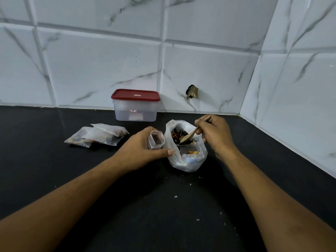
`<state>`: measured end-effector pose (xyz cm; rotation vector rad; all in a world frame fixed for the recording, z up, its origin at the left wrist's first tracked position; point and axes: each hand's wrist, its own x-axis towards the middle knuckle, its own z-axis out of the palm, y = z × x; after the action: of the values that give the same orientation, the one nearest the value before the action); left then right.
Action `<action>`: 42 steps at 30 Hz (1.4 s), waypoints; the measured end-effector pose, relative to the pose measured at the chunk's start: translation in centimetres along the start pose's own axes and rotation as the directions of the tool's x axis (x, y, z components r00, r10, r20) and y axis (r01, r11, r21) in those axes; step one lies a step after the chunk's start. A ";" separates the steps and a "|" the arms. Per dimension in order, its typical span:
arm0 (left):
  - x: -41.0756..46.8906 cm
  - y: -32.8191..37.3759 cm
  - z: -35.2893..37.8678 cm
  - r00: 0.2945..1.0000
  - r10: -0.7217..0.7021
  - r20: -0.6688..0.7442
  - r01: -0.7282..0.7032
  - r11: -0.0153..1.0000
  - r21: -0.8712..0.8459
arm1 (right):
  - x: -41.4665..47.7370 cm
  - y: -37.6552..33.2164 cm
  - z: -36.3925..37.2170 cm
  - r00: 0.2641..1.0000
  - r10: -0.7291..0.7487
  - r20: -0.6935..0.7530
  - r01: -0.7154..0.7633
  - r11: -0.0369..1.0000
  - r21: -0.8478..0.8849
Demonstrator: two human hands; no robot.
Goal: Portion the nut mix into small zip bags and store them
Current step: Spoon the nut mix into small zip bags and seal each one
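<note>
Black counter [163,206] under crumpled translucent bag [189,165] of mixed nuts [177,136]

Container [145,113] sticker [133,110], lid logo [137,95] — both too small to read.

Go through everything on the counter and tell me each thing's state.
Container: closed, red lid on.
Filled small bags: lying on counter.
Small zip bag: open, gripped by left hand.
Nut mix bag: open, standing.
Spoon: gripped by right hand, bowl inside nut mix bag.
</note>
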<state>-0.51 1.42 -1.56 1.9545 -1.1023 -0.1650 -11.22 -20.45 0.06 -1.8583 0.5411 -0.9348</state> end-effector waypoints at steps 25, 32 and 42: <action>0.0 0.0 -0.1 1.000 0.005 0.008 -0.005 1.000 -0.004 | 0.0 0.6 1.1 0.996 -0.084 0.019 0.085 0.994 -0.071; 0.3 0.0 -0.2 1.000 0.010 0.019 -0.010 1.000 0.007 | 0.0 0.6 1.0 0.996 0.061 0.070 -0.063 0.998 0.030; 0.2 0.1 -0.1 1.000 0.011 0.018 -0.011 1.000 0.005 | 0.0 0.6 0.5 0.975 0.208 0.081 -0.219 0.963 0.157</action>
<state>-0.45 1.34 -1.36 1.9549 -1.1257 -0.1739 -10.80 -20.40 -0.58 -1.6390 0.5938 -0.7506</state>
